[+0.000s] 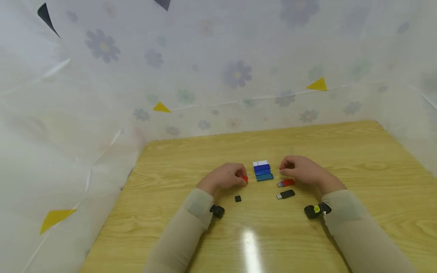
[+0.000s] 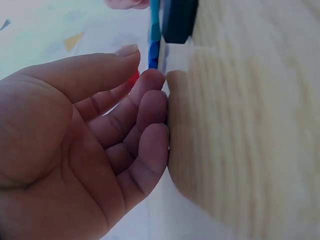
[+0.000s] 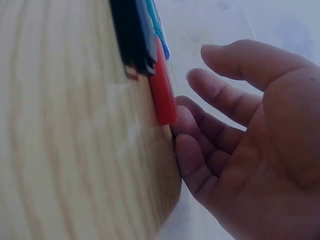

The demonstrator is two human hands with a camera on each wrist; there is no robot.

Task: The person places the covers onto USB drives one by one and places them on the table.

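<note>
My left hand [image 1: 227, 175] pinches a small red cap [image 1: 245, 178] between thumb and fingers, just left of the row of sticks. In the left wrist view, only a bit of the red cap [image 2: 134, 76] shows behind the thumb. My right hand [image 1: 300, 169] holds nothing; its fingers are loosely bent, with thumb and forefinger apart in the right wrist view. Just below it lies a red USB stick [image 1: 288, 182], metal plug bare and pointing left. Nearer me is a black USB stick [image 1: 287, 194], also with its plug bare. A small black cap [image 1: 238, 198] lies below my left hand.
Between the hands, a white stick [image 1: 261, 163], a dark blue stick [image 1: 262, 167], a blue stick [image 1: 263, 172] and a teal stick [image 1: 264, 177] lie side by side on the wooden table [image 1: 191, 151]. Flower-patterned sheeting [image 1: 205, 76] hangs behind and at the sides.
</note>
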